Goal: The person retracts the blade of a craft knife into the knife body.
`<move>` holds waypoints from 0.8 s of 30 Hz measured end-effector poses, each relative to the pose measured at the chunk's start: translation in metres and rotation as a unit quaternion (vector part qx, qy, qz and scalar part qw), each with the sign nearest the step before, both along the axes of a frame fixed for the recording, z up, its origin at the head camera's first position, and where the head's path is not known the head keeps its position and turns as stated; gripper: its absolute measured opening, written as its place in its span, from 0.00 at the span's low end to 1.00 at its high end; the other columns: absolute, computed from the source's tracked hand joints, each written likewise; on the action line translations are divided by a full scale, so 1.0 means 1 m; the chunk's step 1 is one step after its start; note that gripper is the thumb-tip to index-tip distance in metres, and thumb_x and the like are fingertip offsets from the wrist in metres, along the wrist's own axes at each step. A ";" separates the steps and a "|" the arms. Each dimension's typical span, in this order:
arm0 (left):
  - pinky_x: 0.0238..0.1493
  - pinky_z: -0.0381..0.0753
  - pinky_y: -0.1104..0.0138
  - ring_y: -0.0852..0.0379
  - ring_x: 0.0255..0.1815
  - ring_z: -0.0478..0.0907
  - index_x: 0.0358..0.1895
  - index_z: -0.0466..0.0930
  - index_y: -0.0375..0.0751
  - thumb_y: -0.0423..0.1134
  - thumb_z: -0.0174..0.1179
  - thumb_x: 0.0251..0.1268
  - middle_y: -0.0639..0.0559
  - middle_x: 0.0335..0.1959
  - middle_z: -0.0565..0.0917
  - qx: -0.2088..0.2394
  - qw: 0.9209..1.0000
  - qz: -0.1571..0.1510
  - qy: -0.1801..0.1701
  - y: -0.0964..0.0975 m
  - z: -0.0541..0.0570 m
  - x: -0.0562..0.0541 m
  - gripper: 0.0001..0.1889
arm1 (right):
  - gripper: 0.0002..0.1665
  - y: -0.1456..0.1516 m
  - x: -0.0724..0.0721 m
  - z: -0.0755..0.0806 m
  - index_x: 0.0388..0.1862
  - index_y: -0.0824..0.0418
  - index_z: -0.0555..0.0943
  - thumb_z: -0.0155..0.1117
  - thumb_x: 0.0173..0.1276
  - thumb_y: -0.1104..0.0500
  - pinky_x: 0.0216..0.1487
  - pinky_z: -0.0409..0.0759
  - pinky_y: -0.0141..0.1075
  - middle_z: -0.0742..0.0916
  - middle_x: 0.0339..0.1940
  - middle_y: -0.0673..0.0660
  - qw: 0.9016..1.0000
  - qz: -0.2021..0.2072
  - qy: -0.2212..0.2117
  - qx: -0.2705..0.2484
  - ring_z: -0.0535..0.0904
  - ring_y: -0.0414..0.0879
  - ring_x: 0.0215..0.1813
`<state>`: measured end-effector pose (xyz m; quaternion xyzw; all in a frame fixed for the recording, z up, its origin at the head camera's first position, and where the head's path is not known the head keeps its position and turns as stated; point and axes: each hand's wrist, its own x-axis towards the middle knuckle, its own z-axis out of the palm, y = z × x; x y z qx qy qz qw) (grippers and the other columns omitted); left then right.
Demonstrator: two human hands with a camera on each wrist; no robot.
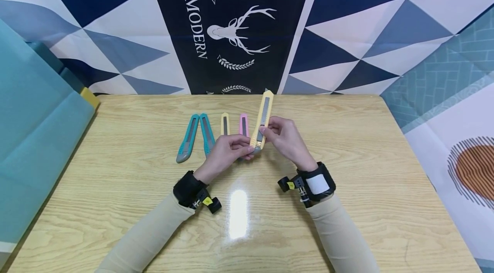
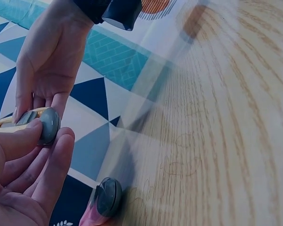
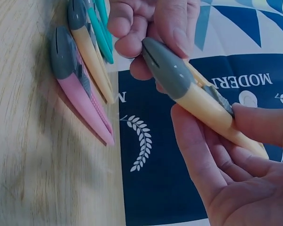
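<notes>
Above the table, both hands hold a yellow box cutter [image 1: 265,107] with a grey end cap [image 3: 172,70]. My right hand [image 1: 288,140] grips its body, with the thumb on the grey slider [image 3: 218,98]. The left hand [image 1: 227,149] pinches the cap end between thumb and fingers. At the cutter's far end a small grey tip shows. Just behind the left hand lie a pink box cutter [image 1: 243,123] and another yellow box cutter [image 1: 225,122], both partly hidden by that hand in the head view.
To the left lie two teal box cutters, the outer teal cutter [image 1: 188,138] and the inner teal cutter [image 1: 207,131]. A patterned cloth [image 1: 332,50] hangs behind the wooden table [image 1: 359,170]. At the left edge stands a large light-blue object [image 1: 34,127] with a yellow corner.
</notes>
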<state>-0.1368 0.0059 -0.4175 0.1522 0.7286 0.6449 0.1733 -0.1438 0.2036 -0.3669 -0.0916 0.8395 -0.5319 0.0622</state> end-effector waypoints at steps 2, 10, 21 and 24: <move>0.44 0.89 0.60 0.51 0.38 0.89 0.51 0.81 0.30 0.32 0.61 0.68 0.34 0.42 0.88 0.001 1.000 0.003 0.001 0.000 0.000 0.000 0.12 | 0.16 0.000 -0.001 -0.001 0.54 0.74 0.78 0.58 0.73 0.64 0.45 0.88 0.49 0.87 0.44 0.72 1.000 0.002 -0.003 -0.001 0.88 0.59 0.42; 0.43 0.89 0.60 0.47 0.38 0.89 0.49 0.82 0.32 0.33 0.62 0.68 0.35 0.40 0.88 0.001 1.000 0.020 0.016 0.000 -0.001 0.000 0.11 | 0.17 0.000 -0.001 -0.002 0.49 0.73 0.81 0.53 0.77 0.60 0.38 0.88 0.50 0.87 0.40 0.72 1.000 0.017 -0.017 -0.009 0.88 0.56 0.34; 0.43 0.89 0.60 0.54 0.36 0.89 0.49 0.82 0.31 0.32 0.62 0.67 0.35 0.40 0.88 0.002 1.000 0.020 0.018 0.000 -0.001 -0.001 0.10 | 0.17 -0.002 -0.001 -0.005 0.47 0.73 0.82 0.53 0.77 0.61 0.38 0.89 0.46 0.87 0.40 0.70 1.000 0.024 -0.003 0.000 0.88 0.51 0.33; 0.43 0.89 0.60 0.56 0.35 0.88 0.49 0.82 0.31 0.32 0.62 0.67 0.34 0.40 0.88 0.004 1.000 0.021 0.018 0.000 -0.001 -0.001 0.10 | 0.16 -0.002 -0.001 -0.004 0.47 0.74 0.82 0.53 0.77 0.61 0.39 0.88 0.46 0.87 0.40 0.71 1.000 0.023 -0.005 -0.006 0.88 0.50 0.33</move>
